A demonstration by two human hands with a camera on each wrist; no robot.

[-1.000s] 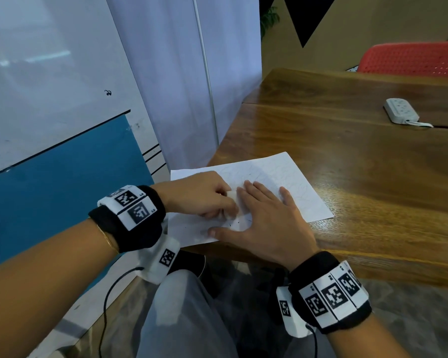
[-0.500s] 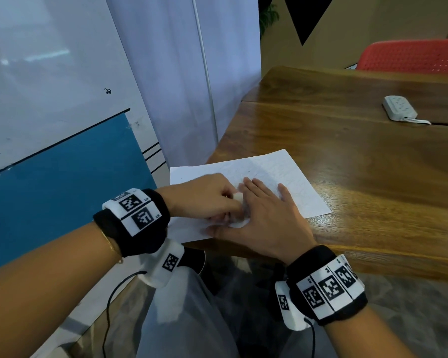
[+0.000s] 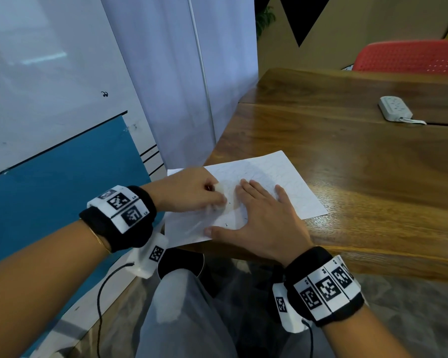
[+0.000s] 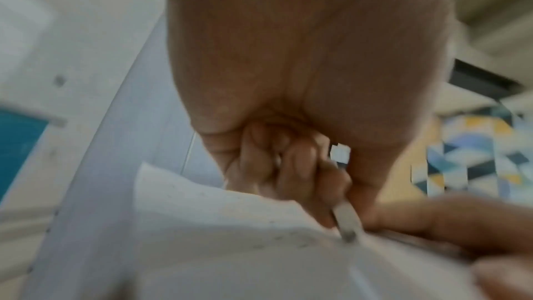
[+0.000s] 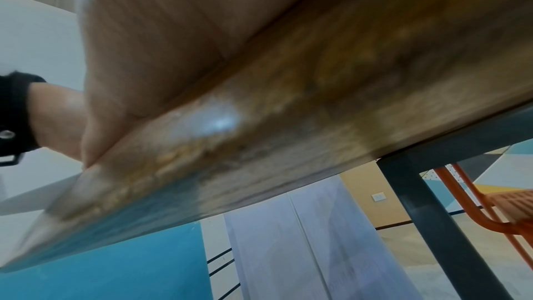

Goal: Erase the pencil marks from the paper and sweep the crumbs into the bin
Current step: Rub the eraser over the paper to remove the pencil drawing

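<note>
A white sheet of paper with faint pencil lines lies at the near left corner of the wooden table. My left hand pinches a small white eraser against the sheet; the eraser shows blurred between thumb and fingers in the left wrist view, its tip on the paper. My right hand lies flat on the paper with fingers spread, just right of the eraser. A few dark crumbs dot the sheet near my right thumb. The right wrist view shows only my palm and the table edge.
A white power strip with its cord sits at the far right of the table. A red chair stands behind the table. A blue and white wall panel and pale curtain are on the left. My lap is below the table edge.
My left hand with the eraser has slid a little left and away from my right fingers. The right hand stays flat on the paper.
</note>
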